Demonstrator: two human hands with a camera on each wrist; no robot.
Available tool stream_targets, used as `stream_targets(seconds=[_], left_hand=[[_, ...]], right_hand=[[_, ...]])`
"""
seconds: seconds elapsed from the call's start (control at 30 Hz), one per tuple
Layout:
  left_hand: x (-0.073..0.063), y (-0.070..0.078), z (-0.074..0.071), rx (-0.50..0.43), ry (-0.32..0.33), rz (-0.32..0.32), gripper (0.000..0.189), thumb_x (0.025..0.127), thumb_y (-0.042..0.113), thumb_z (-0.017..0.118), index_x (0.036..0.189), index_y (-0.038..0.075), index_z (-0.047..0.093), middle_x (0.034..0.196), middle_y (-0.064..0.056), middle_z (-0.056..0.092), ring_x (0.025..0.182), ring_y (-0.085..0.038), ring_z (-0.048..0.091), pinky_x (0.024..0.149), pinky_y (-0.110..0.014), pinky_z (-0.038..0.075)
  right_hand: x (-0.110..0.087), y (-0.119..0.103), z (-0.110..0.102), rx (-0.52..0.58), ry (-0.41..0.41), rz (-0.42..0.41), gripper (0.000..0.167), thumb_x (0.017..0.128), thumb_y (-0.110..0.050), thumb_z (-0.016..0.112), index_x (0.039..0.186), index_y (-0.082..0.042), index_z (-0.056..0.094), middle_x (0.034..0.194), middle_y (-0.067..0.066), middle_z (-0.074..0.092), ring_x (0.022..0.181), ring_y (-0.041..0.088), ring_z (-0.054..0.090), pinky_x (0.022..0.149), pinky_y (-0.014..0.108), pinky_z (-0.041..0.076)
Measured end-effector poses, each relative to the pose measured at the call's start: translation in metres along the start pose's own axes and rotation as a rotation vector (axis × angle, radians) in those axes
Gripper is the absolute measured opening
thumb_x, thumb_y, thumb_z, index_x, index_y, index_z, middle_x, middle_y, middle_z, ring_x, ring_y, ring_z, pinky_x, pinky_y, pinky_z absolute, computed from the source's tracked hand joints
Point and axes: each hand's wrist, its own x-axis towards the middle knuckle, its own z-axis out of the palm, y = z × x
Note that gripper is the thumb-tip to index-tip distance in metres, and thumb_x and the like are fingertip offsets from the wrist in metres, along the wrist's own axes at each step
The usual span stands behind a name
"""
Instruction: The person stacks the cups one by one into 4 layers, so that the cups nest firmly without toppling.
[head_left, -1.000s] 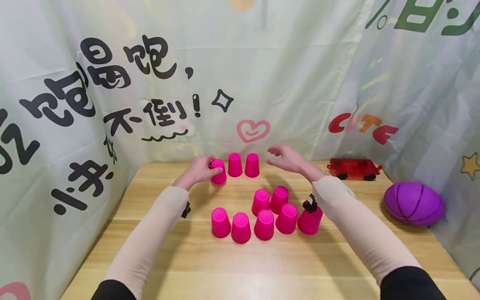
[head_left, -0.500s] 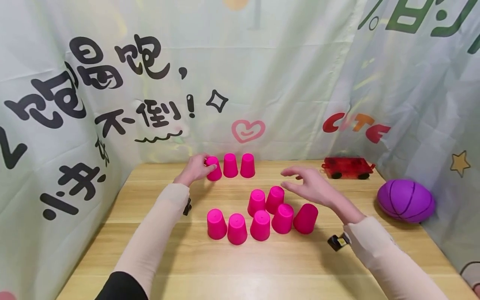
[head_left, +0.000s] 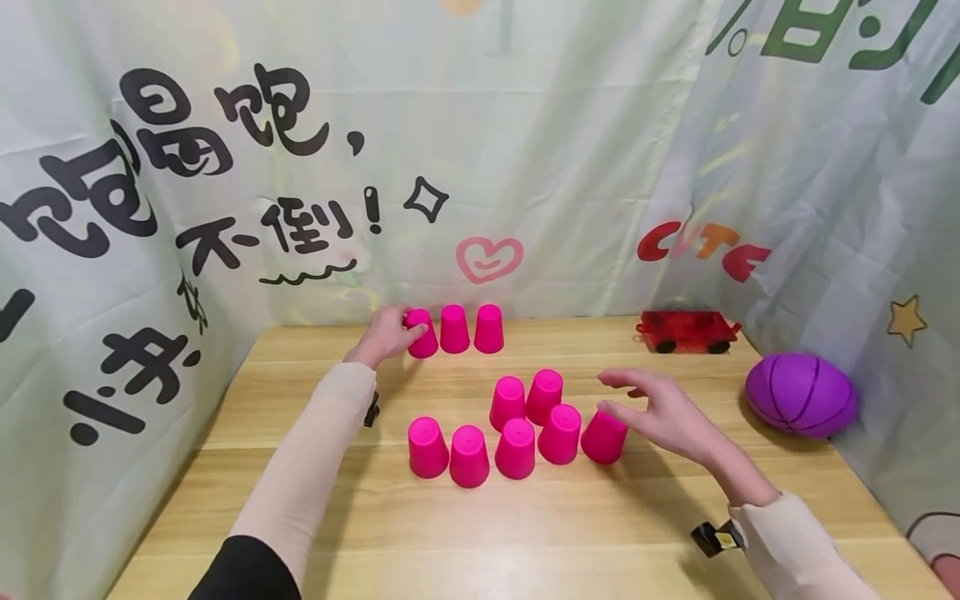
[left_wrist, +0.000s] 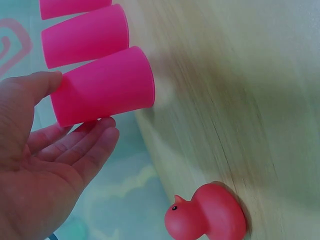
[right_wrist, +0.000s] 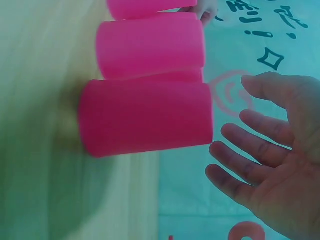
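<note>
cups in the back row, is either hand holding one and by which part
The left hand grips the leftmost cup near its narrow upper end, thumb on one side, fingers on the other. The right hand holds nothing.

Cloth-screened tabletop nook, bldg. type indeterminate: wood-grain table (head_left: 480, 533) bounded at rear & both sides by printed fabric (head_left: 585, 125) w/ "CUTE" lettering (head_left: 708, 243); toys incl. purple ball (head_left: 801, 395), red vehicle (head_left: 686, 332), red duck (left_wrist: 217, 212).
</note>
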Motion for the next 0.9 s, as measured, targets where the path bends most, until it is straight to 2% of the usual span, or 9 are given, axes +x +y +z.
stream_targets(seconds=[0.13,0.27,0.47,0.73,0.9], left_hand=[[0.001,-0.001,0.001,0.000,-0.003,-0.008,0.044,0.100,0.025,0.070,0.130,-0.008,0.064,0.116,-0.025,0.071,0.104,-0.035,0.067,0.093,-0.045,0.058],[0.003,-0.003,0.001,-0.006,0.003,-0.011,0.043,0.101,0.024,0.069,0.131,-0.006,0.065,0.117,-0.024,0.072,0.105,-0.035,0.068,0.094,-0.045,0.059],[0.005,-0.003,0.003,0.004,0.010,-0.004,0.041,0.101,0.024,0.069,0.130,-0.005,0.067,0.115,-0.023,0.073,0.105,-0.034,0.069,0.094,-0.045,0.059],[0.008,-0.002,0.003,0.005,0.011,0.017,0.037,0.101,0.023,0.069,0.127,-0.003,0.069,0.110,-0.022,0.074,0.100,-0.033,0.068,0.091,-0.044,0.058],[0.006,-0.002,0.004,0.009,0.017,0.033,0.036,0.100,0.021,0.069,0.126,-0.004,0.069,0.109,-0.022,0.074,0.099,-0.034,0.068,0.091,-0.045,0.057]], right_hand=[[-0.008,0.006,0.004,-0.003,-0.013,0.009,0.045,0.093,-0.024,0.081,0.132,-0.004,0.071,0.128,0.014,0.075,0.109,0.036,0.072,0.084,0.045,0.062],[-0.012,0.010,0.009,0.017,-0.034,0.042,0.047,0.094,-0.026,0.080,0.134,-0.004,0.069,0.128,0.014,0.075,0.113,0.037,0.070,0.086,0.048,0.061],[-0.017,0.014,0.013,0.050,-0.029,0.060,0.045,0.095,-0.025,0.080,0.133,-0.002,0.069,0.124,0.012,0.076,0.110,0.032,0.072,0.086,0.044,0.062],[-0.019,0.016,0.013,0.107,-0.026,0.066,0.042,0.094,-0.023,0.081,0.128,0.000,0.071,0.117,0.010,0.078,0.105,0.025,0.073,0.084,0.041,0.064],[-0.019,0.015,0.012,0.121,-0.040,0.089,0.042,0.094,-0.023,0.081,0.127,0.000,0.072,0.116,0.009,0.078,0.104,0.024,0.073,0.086,0.044,0.064]])
